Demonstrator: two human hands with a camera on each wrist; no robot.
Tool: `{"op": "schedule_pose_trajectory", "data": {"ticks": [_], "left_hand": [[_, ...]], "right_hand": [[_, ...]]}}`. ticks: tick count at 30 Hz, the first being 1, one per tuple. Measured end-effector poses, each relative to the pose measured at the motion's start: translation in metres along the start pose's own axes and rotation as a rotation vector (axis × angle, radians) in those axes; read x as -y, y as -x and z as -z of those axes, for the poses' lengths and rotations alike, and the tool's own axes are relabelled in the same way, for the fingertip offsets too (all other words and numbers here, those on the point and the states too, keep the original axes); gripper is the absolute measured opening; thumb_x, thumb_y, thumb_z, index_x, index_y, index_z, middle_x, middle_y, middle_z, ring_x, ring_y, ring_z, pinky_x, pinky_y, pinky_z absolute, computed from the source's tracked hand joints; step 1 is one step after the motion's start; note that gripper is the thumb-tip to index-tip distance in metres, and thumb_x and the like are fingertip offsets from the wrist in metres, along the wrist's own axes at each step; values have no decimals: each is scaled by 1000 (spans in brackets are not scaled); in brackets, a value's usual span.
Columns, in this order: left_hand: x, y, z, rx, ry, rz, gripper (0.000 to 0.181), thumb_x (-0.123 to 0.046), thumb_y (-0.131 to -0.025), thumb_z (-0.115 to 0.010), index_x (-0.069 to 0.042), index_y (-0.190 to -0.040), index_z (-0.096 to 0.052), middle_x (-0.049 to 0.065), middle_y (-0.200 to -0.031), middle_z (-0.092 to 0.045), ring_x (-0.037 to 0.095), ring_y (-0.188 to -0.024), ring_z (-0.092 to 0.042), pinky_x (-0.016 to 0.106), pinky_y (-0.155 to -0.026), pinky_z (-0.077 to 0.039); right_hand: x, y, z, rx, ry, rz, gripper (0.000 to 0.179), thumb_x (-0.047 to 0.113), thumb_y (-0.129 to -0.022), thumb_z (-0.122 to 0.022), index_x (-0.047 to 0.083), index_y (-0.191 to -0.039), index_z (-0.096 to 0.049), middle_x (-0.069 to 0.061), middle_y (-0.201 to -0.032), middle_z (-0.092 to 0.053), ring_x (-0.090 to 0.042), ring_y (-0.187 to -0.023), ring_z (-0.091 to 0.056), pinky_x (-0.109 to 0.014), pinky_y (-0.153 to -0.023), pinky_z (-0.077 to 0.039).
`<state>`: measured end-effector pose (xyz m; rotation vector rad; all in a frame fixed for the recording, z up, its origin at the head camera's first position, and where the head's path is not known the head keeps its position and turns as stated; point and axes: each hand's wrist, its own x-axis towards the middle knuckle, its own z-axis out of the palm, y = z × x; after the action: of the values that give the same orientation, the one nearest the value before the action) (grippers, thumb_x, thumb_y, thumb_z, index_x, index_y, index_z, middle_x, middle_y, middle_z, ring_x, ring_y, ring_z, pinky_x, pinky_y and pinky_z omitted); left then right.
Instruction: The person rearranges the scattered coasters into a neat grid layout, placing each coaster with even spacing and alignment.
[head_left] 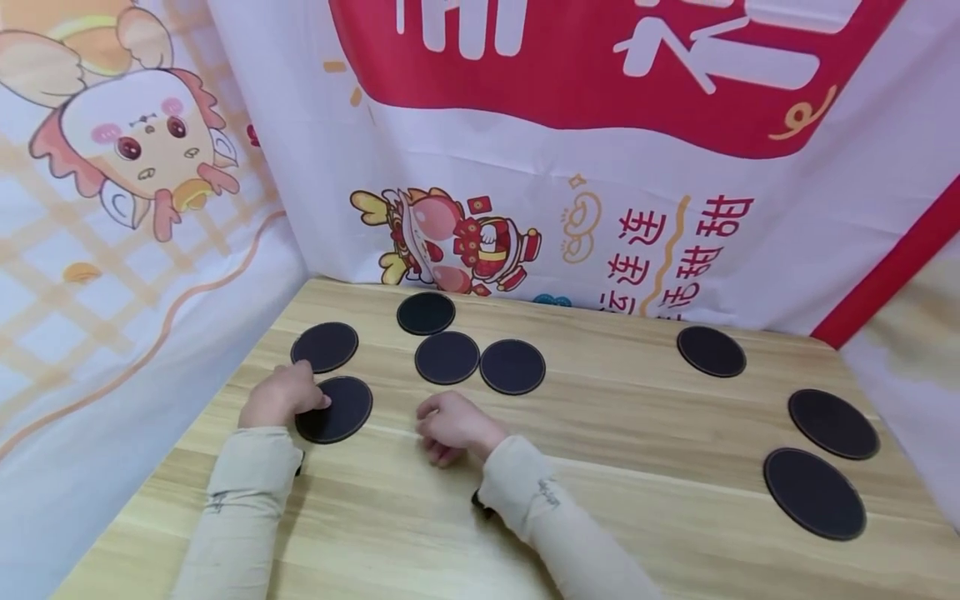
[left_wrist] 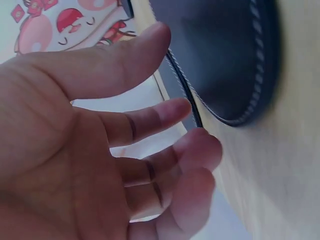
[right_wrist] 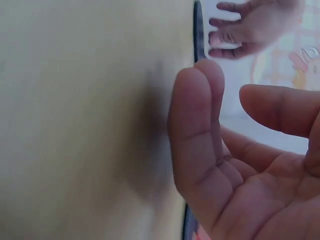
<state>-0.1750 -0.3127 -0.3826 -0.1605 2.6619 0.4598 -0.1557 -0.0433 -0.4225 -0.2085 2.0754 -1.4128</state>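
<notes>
My left hand (head_left: 281,396) is at the left side of the table, by a round black coaster (head_left: 347,415) with a stitched edge. Its thumb overlaps this coaster in the head view; in the left wrist view, the loosely bent fingers hold nothing, and I cannot tell whether the thumb touches the coaster (left_wrist: 215,55). Just beyond lies another black coaster (head_left: 324,343). Near the middle, my right hand (head_left: 456,423) hovers low over the wood, fingers loosely curled around nothing. Past it, two coasters lie side by side, a left one (head_left: 447,357) and a right one (head_left: 513,367).
A further coaster (head_left: 426,313) lies near the back edge. Toward the right are three more: a back one (head_left: 711,351), a middle one (head_left: 834,423) and a front one (head_left: 814,493). Printed cloth (head_left: 315,150) hangs behind and left of the wooden table (head_left: 637,433).
</notes>
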Motion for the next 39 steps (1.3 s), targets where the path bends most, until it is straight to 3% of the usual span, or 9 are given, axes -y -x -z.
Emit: {"op": "schedule_pose_trajectory", "data": {"ticks": [5, 9, 13, 16, 20, 26, 30, 33, 39], "left_hand": [[2, 1, 0, 41, 10, 4, 61, -20, -95, -70, 21, -132, -44, 38, -130, -51, 45, -111, -55, 55, -92, -47], [1, 1, -4, 36, 55, -20, 43, -17, -94, -71, 16, -116, -55, 26, -105, -61, 35, -88, -59, 45, -75, -51], [-3, 0, -9, 53, 121, -16, 31, -15, -94, -70, 12, -106, -57, 16, -85, -58, 27, -64, -56, 36, -56, -50], [-7, -2, -11, 64, 171, 3, 33, -14, -95, -69, 12, -110, -54, 17, -83, -56, 25, -57, -53, 34, -53, -49], [-11, -5, -12, 71, 209, 12, 28, -11, -97, -65, 13, -108, -54, 14, -77, -52, 22, -54, -50, 33, -52, -49], [-13, -10, -14, 100, 292, -76, 18, -5, -102, -51, 5, -88, -55, 0, -54, -38, 14, -46, -43, 28, -49, -44], [-16, -8, -14, 77, 337, -137, 15, -2, -101, -52, 1, -87, -51, -1, -57, -39, 13, -48, -44, 30, -52, -49], [-19, -5, -14, 56, 378, -169, 9, -3, -101, -55, 4, -96, -52, 3, -66, -44, 15, -55, -48, 33, -57, -53], [-24, -6, -13, 33, 448, -244, 21, -4, -101, -56, 10, -115, -51, 10, -80, -54, 19, -61, -54, 36, -60, -54]], "right_hand": [[8, -16, -28, -4, -163, -37, 57, 3, -97, -59, -4, -151, -40, -19, -82, -66, -21, -52, -61, -34, -48, -56], [17, -23, -45, -40, -146, -51, 64, -1, -94, -57, 0, -155, -36, -19, -77, -66, -22, -50, -61, -36, -48, -57], [22, -24, -54, -76, -105, -66, 60, -4, -91, -55, 5, -150, -47, -18, -71, -64, -24, -49, -62, -37, -47, -57], [23, -24, -54, -98, -117, -65, 57, -6, -90, -54, 7, -146, -53, -18, -69, -63, -23, -48, -60, -37, -47, -56], [23, -22, -53, -113, -148, -60, 58, -6, -90, -54, 6, -146, -49, -19, -72, -65, -22, -47, -58, -38, -48, -57], [22, -22, -51, -173, -235, -70, 49, -3, -97, -57, 15, -140, -43, -22, -76, -66, -23, -46, -59, -42, -49, -58], [20, -23, -46, -209, -305, -56, 43, -4, -99, -55, 16, -135, -42, -21, -70, -63, -23, -43, -56, -43, -47, -57], [20, -23, -40, -237, -347, -28, 42, -4, -100, -54, 16, -135, -42, -21, -69, -62, -21, -43, -56, -40, -45, -56], [21, -21, -21, -236, -382, 62, 46, -2, -101, -54, 12, -142, -38, -27, -75, -64, -20, -45, -57, -36, -45, -56]]}}
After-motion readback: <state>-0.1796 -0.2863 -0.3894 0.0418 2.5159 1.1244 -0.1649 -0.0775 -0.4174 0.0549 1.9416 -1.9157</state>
